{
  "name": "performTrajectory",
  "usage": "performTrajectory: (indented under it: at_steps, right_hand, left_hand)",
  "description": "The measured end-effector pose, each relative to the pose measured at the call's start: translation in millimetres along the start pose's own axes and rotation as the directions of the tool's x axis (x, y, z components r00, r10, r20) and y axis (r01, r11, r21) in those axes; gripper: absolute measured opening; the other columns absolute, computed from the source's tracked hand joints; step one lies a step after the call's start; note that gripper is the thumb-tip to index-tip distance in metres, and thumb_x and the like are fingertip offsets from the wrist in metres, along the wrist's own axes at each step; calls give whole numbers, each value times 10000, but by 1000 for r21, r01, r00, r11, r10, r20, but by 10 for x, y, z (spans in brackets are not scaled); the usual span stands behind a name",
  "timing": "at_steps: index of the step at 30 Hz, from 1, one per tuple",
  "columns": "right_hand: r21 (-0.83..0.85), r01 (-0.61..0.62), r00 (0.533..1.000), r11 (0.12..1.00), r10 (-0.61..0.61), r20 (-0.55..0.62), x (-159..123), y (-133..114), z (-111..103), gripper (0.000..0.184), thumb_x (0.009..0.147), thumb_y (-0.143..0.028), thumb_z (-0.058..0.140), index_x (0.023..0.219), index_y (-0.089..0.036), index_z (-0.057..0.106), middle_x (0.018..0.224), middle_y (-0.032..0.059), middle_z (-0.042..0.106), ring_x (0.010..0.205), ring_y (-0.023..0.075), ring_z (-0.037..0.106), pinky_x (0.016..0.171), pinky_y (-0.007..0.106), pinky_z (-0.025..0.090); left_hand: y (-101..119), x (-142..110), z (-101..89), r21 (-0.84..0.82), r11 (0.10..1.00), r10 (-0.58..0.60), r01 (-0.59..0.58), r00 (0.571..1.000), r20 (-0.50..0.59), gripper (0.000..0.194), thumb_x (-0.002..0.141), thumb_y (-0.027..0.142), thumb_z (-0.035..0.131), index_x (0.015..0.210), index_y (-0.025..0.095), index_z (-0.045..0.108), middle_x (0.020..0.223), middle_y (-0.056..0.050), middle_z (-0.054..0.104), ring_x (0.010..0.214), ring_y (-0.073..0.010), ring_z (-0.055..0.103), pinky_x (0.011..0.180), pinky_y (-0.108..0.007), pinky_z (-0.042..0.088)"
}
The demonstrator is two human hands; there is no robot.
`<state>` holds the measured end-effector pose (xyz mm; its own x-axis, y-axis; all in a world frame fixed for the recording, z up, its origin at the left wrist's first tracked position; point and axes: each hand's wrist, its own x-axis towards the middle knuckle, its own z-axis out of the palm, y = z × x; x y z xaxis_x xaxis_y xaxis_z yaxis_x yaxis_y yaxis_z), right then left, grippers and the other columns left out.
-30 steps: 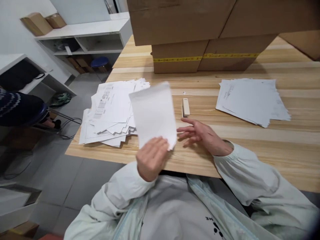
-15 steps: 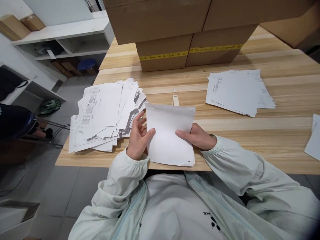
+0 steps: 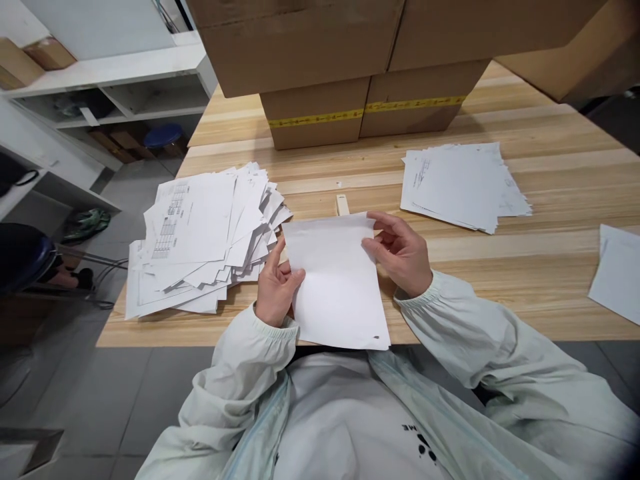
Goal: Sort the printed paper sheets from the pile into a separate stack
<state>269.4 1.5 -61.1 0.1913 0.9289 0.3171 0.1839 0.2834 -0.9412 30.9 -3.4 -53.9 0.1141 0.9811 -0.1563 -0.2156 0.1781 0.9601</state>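
A set of white sheets [image 3: 335, 287] lies blank side up at the near edge of the wooden table [image 3: 500, 280], its bottom right corner stapled. My left hand [image 3: 275, 287] grips the set's left edge, thumb on top. My right hand [image 3: 400, 250] pinches the top right corner, fingers curled round the edge. A beige stapler [image 3: 342, 204] peeks out just beyond the sheets' far edge.
A messy pile of printed papers [image 3: 200, 233] lies to the left, a neater stack [image 3: 460, 183] at the right, and a single sheet [image 3: 617, 273] at the far right edge. Cardboard boxes [image 3: 365, 73] stand at the back. White shelving [image 3: 100, 87] lines the left wall.
The sheets, first held up in my left hand alone, came down flat on the table. My right hand took hold of their right edge, then slid up to the top right corner.
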Motion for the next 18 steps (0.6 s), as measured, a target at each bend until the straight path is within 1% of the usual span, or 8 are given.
performTrajectory:
  at_steps: [5,8,10,12,14,15,16,18]
  right_hand:
    - [81,-106,994,991,107,1,2,-38,26,295,725,-395,813,934,-213,710,773,-2,652,632,122,563,592,275,488]
    - [132,-186,975,974,166,148,-15,-71,37,280,718,-418,828,867,-206,722,787,15,682,679,147,598,617,295,509]
    - [147,-218,957,965,182,225,-21,-79,37,284,730,-448,822,831,-201,725,809,26,694,712,162,619,634,308,523]
    - [155,-235,956,960,199,215,-20,-69,31,308,727,-483,822,785,-200,712,777,24,687,695,164,616,616,306,521]
    - [177,-263,956,949,231,181,-21,-53,23,339,709,-512,831,771,-205,700,748,19,683,669,164,614,595,305,520]
    - [190,-284,952,940,252,176,-25,-47,21,349,705,-523,832,792,-210,704,763,22,696,681,173,626,602,312,530]
    - [199,-303,946,932,269,181,-32,-44,19,361,701,-534,832,812,-214,707,783,28,710,702,185,644,617,324,545]
    - [185,-344,922,921,293,254,-44,-47,14,387,705,-561,820,840,-217,706,816,42,729,761,219,678,660,355,571]
  left_hand:
    - [-7,-6,13,-23,1000,1,-1,1000,-8,1031,680,254,855,1560,215,321,983,-72,800,794,-168,749,732,-256,566]
    - [-17,-2,10,-42,999,-1,1,1000,-17,1020,668,272,878,1542,240,352,981,-54,799,787,-160,742,731,-251,563]
    - [-5,9,9,-82,997,-18,15,999,-30,944,705,356,864,1517,266,393,1015,-47,794,808,-165,742,743,-263,572]
    - [26,25,9,-158,983,-94,92,995,-9,778,780,523,776,1454,267,483,1061,-58,783,879,-198,748,762,-295,589]
    - [60,40,12,-250,946,-196,208,978,74,682,824,666,651,1344,229,592,1086,-86,774,992,-250,740,812,-343,605]
    - [69,45,14,-284,923,-235,261,964,124,658,831,687,623,1281,208,635,1091,-98,772,1049,-274,728,855,-368,606]
    - [70,49,18,-305,904,-260,299,952,163,608,835,662,638,1219,191,668,1089,-103,772,1097,-291,714,907,-389,598]
    - [47,54,25,-329,889,-273,317,946,174,436,829,505,725,1109,171,709,1063,-96,781,1139,-298,701,996,-407,569]
